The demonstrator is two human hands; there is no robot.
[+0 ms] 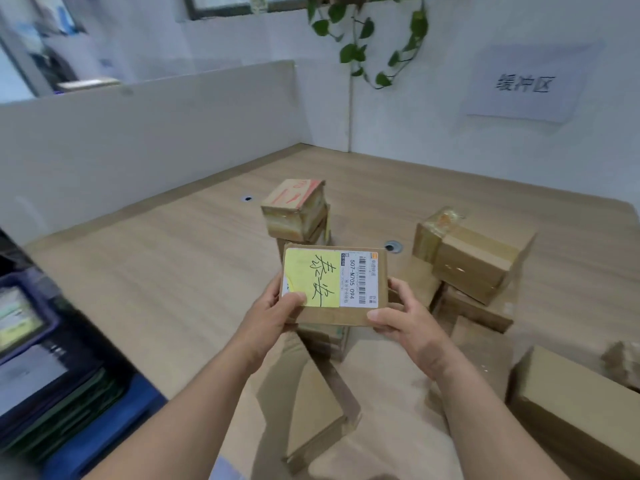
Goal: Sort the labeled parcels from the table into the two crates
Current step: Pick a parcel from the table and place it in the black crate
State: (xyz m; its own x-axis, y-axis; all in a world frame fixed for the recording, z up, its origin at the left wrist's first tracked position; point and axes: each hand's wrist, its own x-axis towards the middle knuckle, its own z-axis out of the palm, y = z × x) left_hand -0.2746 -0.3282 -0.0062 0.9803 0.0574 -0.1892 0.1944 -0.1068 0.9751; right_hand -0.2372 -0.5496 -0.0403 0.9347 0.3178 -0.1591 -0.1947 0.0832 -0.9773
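Both hands hold a flat cardboard parcel (360, 271) above the wooden table (166, 271), its face tilted toward me. It carries a yellow note with handwriting and a white barcode label. My left hand (273, 315) grips its lower left corner, thumb on the yellow note. My right hand (407, 318) grips the lower right corner. A blue crate (104, 434) stands at the lower left, with flat items stacked inside. More cardboard parcels lie on the table: a small taped cube (294, 209) behind the held one and a pile (474, 261) to the right.
A large box (581, 407) sits at the lower right and a flat box (308, 403) lies under my forearms. White partition walls close off the table's far sides. A paper sign (523, 84) and a hanging plant (363, 36) are on the back wall.
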